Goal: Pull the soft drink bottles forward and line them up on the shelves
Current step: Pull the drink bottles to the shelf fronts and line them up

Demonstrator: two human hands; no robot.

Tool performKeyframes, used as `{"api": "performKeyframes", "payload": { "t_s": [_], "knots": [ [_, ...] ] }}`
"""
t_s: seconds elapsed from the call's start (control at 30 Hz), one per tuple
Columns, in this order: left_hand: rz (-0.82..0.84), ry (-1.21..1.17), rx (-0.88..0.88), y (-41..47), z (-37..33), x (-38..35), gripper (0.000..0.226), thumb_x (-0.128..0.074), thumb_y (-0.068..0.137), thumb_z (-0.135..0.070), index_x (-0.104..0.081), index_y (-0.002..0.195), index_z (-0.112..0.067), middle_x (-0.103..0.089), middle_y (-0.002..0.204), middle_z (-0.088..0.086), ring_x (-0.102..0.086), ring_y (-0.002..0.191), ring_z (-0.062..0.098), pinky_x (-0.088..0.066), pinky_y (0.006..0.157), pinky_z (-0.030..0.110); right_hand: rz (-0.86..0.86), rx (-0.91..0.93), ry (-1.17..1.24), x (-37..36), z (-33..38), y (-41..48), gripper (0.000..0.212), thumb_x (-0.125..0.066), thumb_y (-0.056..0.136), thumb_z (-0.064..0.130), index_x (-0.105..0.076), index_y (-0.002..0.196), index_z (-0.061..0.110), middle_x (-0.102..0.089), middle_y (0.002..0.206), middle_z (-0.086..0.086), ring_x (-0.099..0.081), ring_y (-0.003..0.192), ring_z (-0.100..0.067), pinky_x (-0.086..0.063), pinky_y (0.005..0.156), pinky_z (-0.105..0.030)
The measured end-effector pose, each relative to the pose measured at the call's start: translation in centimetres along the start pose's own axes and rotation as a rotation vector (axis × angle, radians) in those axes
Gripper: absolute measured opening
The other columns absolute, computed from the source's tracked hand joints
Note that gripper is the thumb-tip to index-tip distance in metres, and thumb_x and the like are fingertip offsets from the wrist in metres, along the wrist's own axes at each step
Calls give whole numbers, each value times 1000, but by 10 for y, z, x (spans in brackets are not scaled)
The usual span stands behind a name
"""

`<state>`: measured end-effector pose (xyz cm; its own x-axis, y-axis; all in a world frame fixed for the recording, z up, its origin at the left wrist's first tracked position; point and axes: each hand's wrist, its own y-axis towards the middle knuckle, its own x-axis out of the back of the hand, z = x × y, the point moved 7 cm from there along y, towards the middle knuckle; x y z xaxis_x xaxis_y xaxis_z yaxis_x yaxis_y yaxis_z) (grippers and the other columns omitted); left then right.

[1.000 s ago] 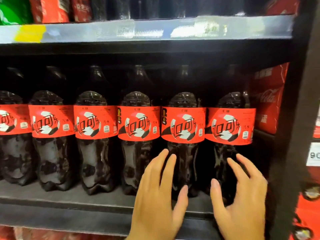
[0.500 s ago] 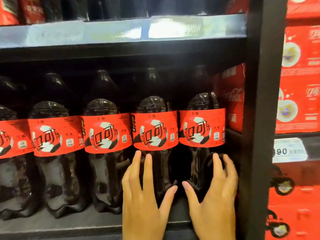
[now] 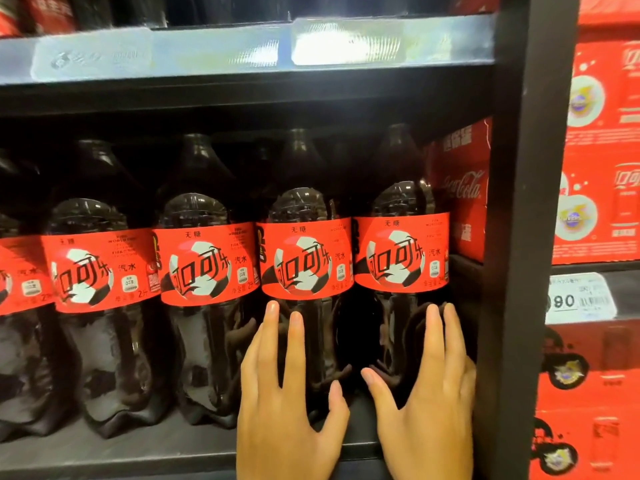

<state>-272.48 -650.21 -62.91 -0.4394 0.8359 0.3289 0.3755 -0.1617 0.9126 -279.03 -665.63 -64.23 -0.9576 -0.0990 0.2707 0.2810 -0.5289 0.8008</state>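
**Two hands flat on cola bottles at shelf end**

A row of cola bottles (image 3: 204, 265) w/ red football labels stood upright along the front of the shelf (image 3: 138, 448). The left hand (image 3: 287, 410) lay on the lower body of the 2nd bottle from rt (image 3: 304, 261). The right hand (image 3: 426, 403) lay on the end bottle (image 3: 398, 254), beside the black upright (image 3: 512, 237). Each grip was wide: fingers straight, thumbs splayed toward the gap btwn the two bottles. A red Coca-Cola carton (image 3: 460, 188) sat behind, at rt.

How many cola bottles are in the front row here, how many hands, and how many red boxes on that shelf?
Dark plastic cola bottles with red labels, front row: 5 (leftmost cut off)
Bare hands: 2, left hand and right hand
Red cardboard box on that shelf: 1
Total: 8
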Motion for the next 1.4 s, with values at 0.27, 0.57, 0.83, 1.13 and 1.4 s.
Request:
{"api": "performKeyframes", "payload": {
  "t_s": [0.27, 0.57, 0.83, 1.13, 1.4],
  "knots": [
    [-41, 17, -36, -3, 1, 1, 79, -62, 74, -44, -37, 144, -18, -23, 157, 3, -43, 129, 35, -42, 99, 40, 77, -20, 59, -6, 2, -3, 111, -71, 74, 42, 10, 150, 35, 10, 158, 14, -11, 143, -22, -35, 106, -57],
    [-20, 53, -52, -2, 0, -2, 79, -62, 79, -45, -32, 147, -18, -18, 159, 3, -33, 138, 31, -39, 106, 45, 34, 63, 65, -3, 1, -3, 104, -65, 75, 43, 5, 151, 32, 5, 159, 13, -14, 143, -18, -24, 108, -39],
    [51, 110, -117, -12, -5, -5, 78, -57, 85, -41, -24, 151, -14, -10, 161, 7, -13, 147, 29, -22, 115, 37, -96, 309, -163, 5, 23, -21, 72, -64, 86, 32, -30, 147, 13, -18, 157, -9, -30, 137, -31, -37, 105, -48],
    [24, 104, -119, -17, 1, -11, 73, -56, 86, -38, -28, 149, -15, -15, 160, 9, -17, 145, 33, -19, 118, 37, 128, 550, -241, -25, 33, -29, 56, -37, 94, 27, -32, 146, 7, -22, 156, -12, -18, 144, -32, -15, 118, -46],
    [260, 118, -55, -10, 0, -1, 72, -59, 84, -39, -30, 145, -12, -21, 156, 12, -24, 142, 39, -27, 114, 43, 382, 449, -405, -20, 42, -25, 65, -46, 80, 19, -38, 143, 8, -29, 154, -8, -16, 144, -35, -14, 117, -48]
  ]
}}
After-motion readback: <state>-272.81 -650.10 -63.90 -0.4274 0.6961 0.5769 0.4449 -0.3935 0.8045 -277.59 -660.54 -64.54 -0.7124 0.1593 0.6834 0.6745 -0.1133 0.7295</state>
